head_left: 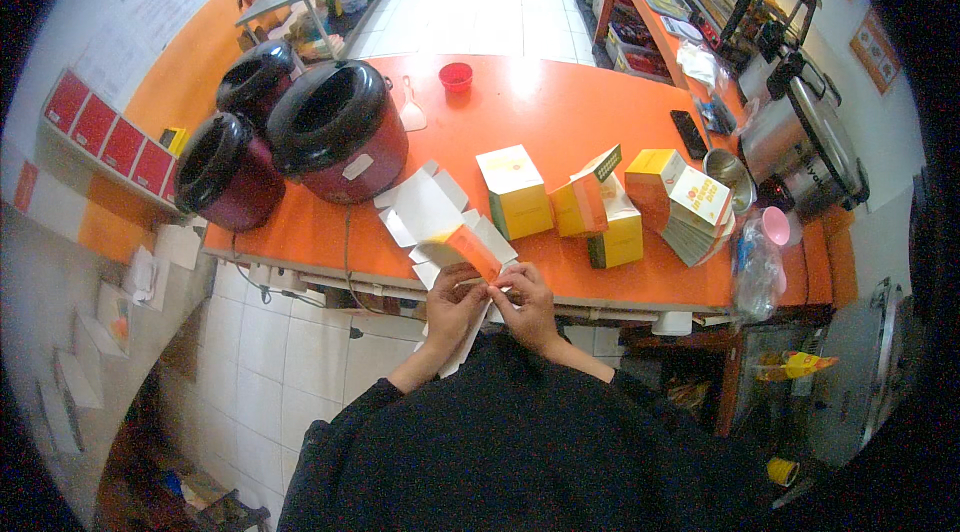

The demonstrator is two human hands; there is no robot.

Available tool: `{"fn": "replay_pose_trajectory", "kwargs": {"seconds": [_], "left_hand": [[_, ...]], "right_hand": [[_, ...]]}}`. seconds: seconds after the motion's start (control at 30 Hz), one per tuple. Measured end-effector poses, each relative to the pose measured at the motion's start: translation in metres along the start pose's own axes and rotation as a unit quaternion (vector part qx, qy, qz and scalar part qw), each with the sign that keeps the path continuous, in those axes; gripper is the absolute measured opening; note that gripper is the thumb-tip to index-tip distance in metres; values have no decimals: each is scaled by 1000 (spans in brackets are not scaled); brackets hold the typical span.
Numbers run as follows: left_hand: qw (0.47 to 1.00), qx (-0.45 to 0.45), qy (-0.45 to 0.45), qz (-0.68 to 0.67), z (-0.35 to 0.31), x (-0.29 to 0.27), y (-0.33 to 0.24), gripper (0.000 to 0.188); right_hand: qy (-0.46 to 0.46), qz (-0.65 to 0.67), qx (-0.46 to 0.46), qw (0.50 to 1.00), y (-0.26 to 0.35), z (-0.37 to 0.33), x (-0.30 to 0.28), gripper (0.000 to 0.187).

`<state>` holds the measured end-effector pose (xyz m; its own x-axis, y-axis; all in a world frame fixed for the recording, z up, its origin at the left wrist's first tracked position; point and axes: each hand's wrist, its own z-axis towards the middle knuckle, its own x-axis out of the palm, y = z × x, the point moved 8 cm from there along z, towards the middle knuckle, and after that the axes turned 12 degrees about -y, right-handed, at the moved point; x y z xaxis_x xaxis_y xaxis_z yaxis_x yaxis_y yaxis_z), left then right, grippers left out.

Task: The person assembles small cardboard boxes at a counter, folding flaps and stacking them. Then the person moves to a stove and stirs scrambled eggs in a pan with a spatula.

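At the table's near edge, my left hand (455,304) and my right hand (527,306) pinch a partly folded cardboard box (478,250) between their fingertips. It has an orange and yellow face, and a white strip hangs below my hands. Just beyond it lies unfolded white cardboard (420,204) with flaps spread; I cannot tell whether it belongs to the same piece. To the right stand a yellow box with a white top (515,194), an orange box with a raised flap (580,204) and a smaller yellow box (618,238).
A fanned stack of flat cartons (690,217) rests farther right, near a metal bowl (738,182), a phone (688,134) and a steel cooker (805,147). Three dark red cookers, one in front (350,147), crowd the left. A red cup (456,78) and a scoop (412,112) sit behind.
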<state>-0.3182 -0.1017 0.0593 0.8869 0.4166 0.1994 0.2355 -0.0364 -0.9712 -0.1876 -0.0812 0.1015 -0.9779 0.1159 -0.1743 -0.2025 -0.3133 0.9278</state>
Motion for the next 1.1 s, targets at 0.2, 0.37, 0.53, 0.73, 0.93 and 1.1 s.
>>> {"fn": "replay_pose_trajectory", "kwargs": {"seconds": [0.2, 0.37, 0.53, 0.73, 0.93, 1.1], "left_hand": [[989, 43, 42, -134, 9, 23, -13, 19], [978, 163, 128, -28, -2, 41, -49, 25], [785, 151, 534, 275, -67, 54, -39, 26], [840, -16, 467, 274, -61, 28, -21, 23], [922, -21, 315, 226, -47, 5, 1, 24], [929, -17, 273, 248, -47, -1, 6, 25]], "right_hand": [[16, 52, 49, 997, -12, 0, 2, 26], [69, 68, 60, 993, -35, -2, -2, 62], [221, -89, 157, 958, -83, -3, -11, 54], [213, -2, 260, 942, -51, -15, -5, 43], [248, -6, 227, 942, -47, -29, -24, 21], [245, 19, 207, 947, -30, -29, -22, 15]]}}
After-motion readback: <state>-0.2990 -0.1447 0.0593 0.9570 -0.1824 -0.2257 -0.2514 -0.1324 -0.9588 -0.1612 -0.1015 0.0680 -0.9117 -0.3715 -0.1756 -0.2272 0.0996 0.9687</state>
